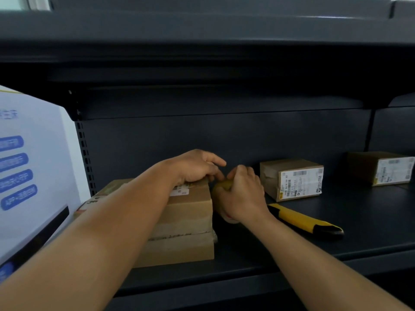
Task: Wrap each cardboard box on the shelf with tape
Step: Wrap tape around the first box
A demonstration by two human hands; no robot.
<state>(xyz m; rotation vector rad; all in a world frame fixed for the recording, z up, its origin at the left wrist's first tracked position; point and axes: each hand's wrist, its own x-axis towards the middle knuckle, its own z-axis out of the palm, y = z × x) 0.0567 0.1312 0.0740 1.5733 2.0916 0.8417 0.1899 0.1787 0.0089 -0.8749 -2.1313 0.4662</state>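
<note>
On the dark shelf (292, 250), left hand (197, 168) laid flat, fingers relaxed, atop the near cardboard box (186, 221); right hand (243, 194) curled round a tape roll (222, 187) touching the box's right face. Likely risks: tape lifting or creasing if pulled before being pressed down, box sliding off the one beneath, wrist knocking the yellow utility knife (305, 218) just beside. Farther right, two more labelled boxes (292, 179) apparently waiting.

dim, soft-focus view, deep shadow under shelving
</note>
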